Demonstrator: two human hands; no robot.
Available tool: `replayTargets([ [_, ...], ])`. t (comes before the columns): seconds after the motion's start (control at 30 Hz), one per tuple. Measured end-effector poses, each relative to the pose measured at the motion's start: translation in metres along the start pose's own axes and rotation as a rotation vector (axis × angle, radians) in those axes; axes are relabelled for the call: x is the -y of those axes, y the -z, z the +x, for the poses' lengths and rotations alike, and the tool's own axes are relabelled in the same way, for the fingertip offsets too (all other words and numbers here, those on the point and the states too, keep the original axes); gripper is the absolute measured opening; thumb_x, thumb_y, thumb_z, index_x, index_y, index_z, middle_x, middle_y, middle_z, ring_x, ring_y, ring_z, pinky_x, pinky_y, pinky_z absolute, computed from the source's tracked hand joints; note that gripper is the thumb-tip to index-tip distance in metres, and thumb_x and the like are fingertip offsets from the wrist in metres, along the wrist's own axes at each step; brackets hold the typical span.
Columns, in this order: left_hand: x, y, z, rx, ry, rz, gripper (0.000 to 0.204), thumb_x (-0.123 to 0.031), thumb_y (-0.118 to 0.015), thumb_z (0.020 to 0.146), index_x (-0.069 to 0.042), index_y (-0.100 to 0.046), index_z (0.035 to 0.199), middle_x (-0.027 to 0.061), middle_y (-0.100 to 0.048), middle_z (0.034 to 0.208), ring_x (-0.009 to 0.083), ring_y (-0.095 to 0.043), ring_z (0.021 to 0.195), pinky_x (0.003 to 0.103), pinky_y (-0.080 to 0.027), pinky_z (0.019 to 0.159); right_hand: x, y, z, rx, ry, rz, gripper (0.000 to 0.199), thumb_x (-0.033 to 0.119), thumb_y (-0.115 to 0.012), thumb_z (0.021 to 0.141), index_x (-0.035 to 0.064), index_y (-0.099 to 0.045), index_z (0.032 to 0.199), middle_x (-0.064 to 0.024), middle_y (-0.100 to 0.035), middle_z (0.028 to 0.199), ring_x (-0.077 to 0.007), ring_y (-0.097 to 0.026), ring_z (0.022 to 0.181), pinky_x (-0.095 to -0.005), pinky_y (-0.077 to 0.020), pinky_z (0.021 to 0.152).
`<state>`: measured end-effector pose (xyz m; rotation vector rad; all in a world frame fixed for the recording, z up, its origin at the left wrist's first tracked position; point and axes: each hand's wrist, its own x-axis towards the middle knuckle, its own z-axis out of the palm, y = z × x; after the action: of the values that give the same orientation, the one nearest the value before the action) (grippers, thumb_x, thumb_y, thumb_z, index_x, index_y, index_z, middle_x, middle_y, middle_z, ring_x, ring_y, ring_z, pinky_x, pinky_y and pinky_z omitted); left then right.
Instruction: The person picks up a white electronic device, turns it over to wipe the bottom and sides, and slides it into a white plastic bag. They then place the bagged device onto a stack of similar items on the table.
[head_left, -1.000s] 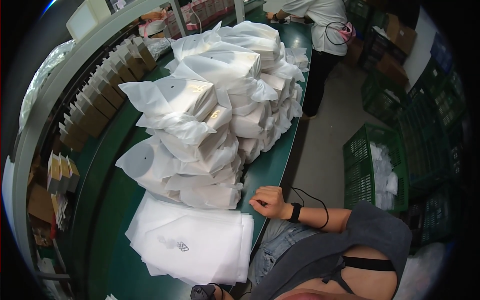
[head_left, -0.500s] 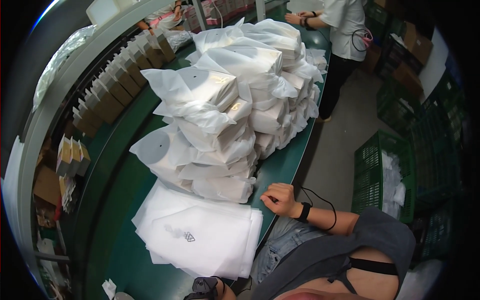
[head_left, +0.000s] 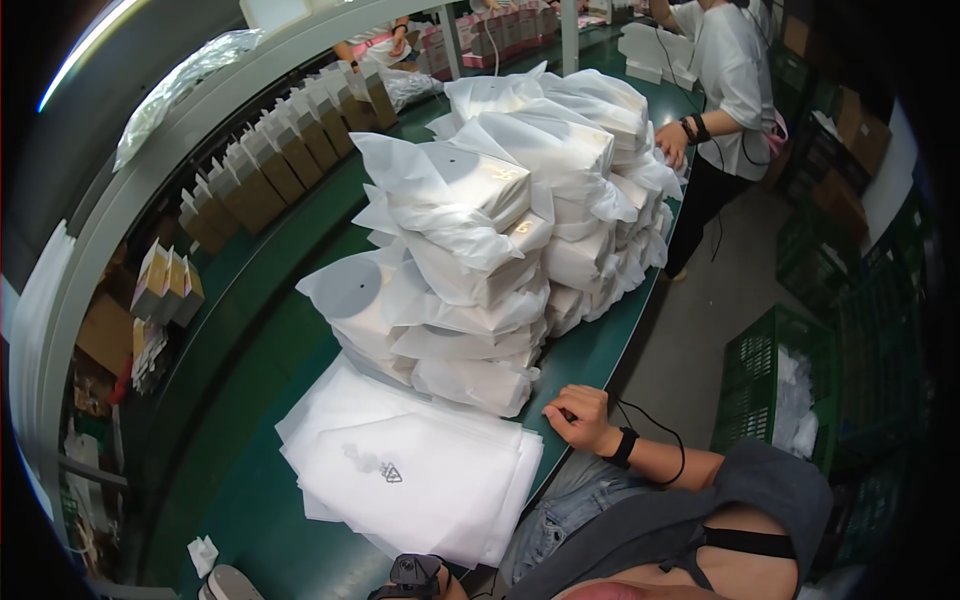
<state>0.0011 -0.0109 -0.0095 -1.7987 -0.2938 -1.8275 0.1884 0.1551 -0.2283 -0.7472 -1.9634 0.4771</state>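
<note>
Your right hand (head_left: 578,415) rests on the green table's edge (head_left: 590,350), fingers curled loosely inward, gripping nothing. Your left hand is out of sight. Just beside that right hand sits a big heap of boxes in soft, crinkly white bags (head_left: 500,250), too many to count. Nearer you, a flat stack of smooth, frosted empty bags (head_left: 410,480) lies on the table. Along the far side runs a row of brown paper bags (head_left: 280,160), upright.
</note>
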Motion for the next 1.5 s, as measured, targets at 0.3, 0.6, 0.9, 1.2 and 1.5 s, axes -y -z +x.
replayTargets([
  [0.3,-0.010,0.003,0.002,-0.101,0.013,-0.031,0.014,0.000,-0.064,0.077,-0.002,-0.057,0.065,-0.0006,-0.052,0.056,0.0077,-0.050,0.048,0.018,-0.036,0.050,0.003,-0.001,-0.005,-0.013,-0.003,0.026,0.011,0.008,-0.065,0.072,0.0070,-0.058,0.064,-0.0046,-0.049,0.055,-0.0212,-0.048,0.047,-0.0314,-0.0365,0.045],
  [0.6,-0.018,0.088,-0.029,-0.590,0.438,-0.360,0.002,-0.006,-0.057,0.084,-0.007,-0.056,0.084,-0.0031,-0.052,0.061,0.0057,-0.042,0.046,0.020,-0.034,0.043,-0.003,-0.009,-0.007,0.020,0.084,0.064,0.009,-0.001,-0.057,0.082,-0.0005,-0.059,0.073,-0.0114,-0.050,0.061,-0.0228,-0.045,0.051,-0.0311,-0.0332,0.046],
  [0.9,-0.030,0.341,-0.047,0.778,0.597,2.265,0.055,-0.034,-0.061,0.083,-0.009,-0.044,0.130,0.0176,-0.044,0.132,0.0389,-0.038,0.123,0.052,-0.031,0.099,-0.006,-0.015,-0.010,0.044,0.107,0.123,0.015,0.001,-0.053,0.088,-0.0061,-0.056,0.076,-0.0126,-0.049,0.064,-0.0223,-0.044,0.054,-0.0313,-0.0334,0.047],
  [1.2,-0.117,0.382,-0.088,0.929,1.447,2.161,0.059,-0.035,-0.066,0.079,-0.008,-0.042,0.125,0.0153,-0.048,0.129,0.0381,-0.048,0.114,0.053,-0.040,0.090,0.001,-0.005,-0.013,0.064,0.057,0.097,0.014,0.002,-0.053,0.088,-0.0035,-0.058,0.075,-0.0099,-0.047,0.062,-0.0190,-0.043,0.052,-0.0296,-0.0310,0.046],
  [1.5,-0.083,0.129,-0.086,-0.749,1.441,0.332,0.053,-0.019,-0.059,0.090,0.002,-0.031,0.130,0.0120,-0.051,0.121,0.0215,-0.053,0.108,0.035,-0.042,0.094,0.096,0.007,0.012,0.609,-0.394,1.075,0.063,0.027,-0.061,0.087,-0.0023,-0.033,0.135,-0.0205,-0.050,0.127,-0.0259,-0.050,0.117,-0.0358,-0.0405,0.094],
])
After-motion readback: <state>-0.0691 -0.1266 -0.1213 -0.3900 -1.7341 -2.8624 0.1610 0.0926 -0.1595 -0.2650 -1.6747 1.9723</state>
